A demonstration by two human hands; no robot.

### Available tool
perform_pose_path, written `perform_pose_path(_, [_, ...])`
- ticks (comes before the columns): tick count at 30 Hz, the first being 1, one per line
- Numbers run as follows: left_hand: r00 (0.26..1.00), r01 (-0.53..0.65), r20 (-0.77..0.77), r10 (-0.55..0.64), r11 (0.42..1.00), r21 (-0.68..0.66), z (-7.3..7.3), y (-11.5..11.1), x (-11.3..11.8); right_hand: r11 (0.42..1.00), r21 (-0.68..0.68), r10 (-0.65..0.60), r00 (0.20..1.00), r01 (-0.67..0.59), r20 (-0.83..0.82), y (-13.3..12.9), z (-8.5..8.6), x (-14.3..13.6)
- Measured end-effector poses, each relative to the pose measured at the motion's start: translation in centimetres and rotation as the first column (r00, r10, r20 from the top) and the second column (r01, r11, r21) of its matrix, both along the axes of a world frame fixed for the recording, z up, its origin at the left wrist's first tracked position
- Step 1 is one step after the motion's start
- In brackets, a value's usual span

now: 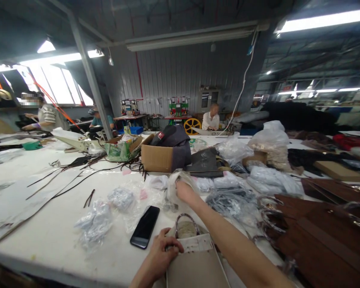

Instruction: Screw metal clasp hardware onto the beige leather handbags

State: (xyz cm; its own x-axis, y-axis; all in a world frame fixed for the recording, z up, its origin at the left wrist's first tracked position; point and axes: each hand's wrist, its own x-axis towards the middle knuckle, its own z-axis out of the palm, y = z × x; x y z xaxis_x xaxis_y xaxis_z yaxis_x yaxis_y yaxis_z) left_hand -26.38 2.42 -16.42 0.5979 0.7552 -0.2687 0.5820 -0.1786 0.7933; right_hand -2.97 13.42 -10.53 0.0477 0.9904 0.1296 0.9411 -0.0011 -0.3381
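Observation:
My left hand [163,252] is closed on the top edge of a beige handbag [196,268], which stands at the table's near side. The handbag has a patterned loop handle [187,216] and a pale strip along its top. My right arm stretches across above the handbag. At its end, my right hand [186,192] reaches into the mouth of a clear plastic bag [173,191]; its fingers are hidden there. A black phone [145,227] lies flat just left of the handbag.
Crumpled clear wrappers [96,224] lie left of the phone. Behind stands a cardboard box [157,157] with dark material in it. Brown bag pieces [321,236] with handles cover the right side. Several people work farther back, one in white [210,121].

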Motion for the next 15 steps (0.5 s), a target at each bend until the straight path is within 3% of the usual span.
perform_pose_path(3, [1.0, 0.01, 0.016, -0.01, 1.0, 0.007, 0.0, 0.1, -0.1, 0.995, -0.019, 0.097, 0.995, -0.097, 0.01, -1.7, 0.9, -0.4])
perform_pose_path(7, [0.999, 0.039, 0.013, -0.039, 0.999, 0.009, 0.1, 0.3, -0.1, 0.958, -0.133, 0.258, 0.966, -0.254, 0.016, -3.3, 0.8, -0.6])
perform_pose_path(15, [0.999, 0.031, 0.035, -0.031, 0.999, 0.023, -0.5, 0.2, -0.2, 0.973, -0.204, 0.136, 0.983, -0.109, 0.122, -3.8, -1.4, -1.5])
